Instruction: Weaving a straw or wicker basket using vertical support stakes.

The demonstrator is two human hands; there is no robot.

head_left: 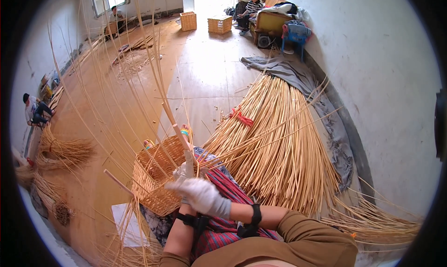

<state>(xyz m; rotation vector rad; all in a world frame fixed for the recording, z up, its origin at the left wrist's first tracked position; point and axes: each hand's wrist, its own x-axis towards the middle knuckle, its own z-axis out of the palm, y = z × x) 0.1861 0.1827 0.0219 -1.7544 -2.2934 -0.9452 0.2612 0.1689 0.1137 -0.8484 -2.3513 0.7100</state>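
On the lap, one half-woven basket [158,178] rests. Two gloved hands cross above it: the right hand [201,196] lies over the left hand [185,170], which closes around one upright cane [182,141]; the right's grip is unclear. One large cane bundle [274,146] lies alongside. Four distant people are blurred.

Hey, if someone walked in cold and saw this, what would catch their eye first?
Probably the big bundle of pale canes fanned across the floor at right, tied with a red band. Next, the gloved hands, left hand and right hand, working a half-woven basket on the lap, its long stakes shooting upward.
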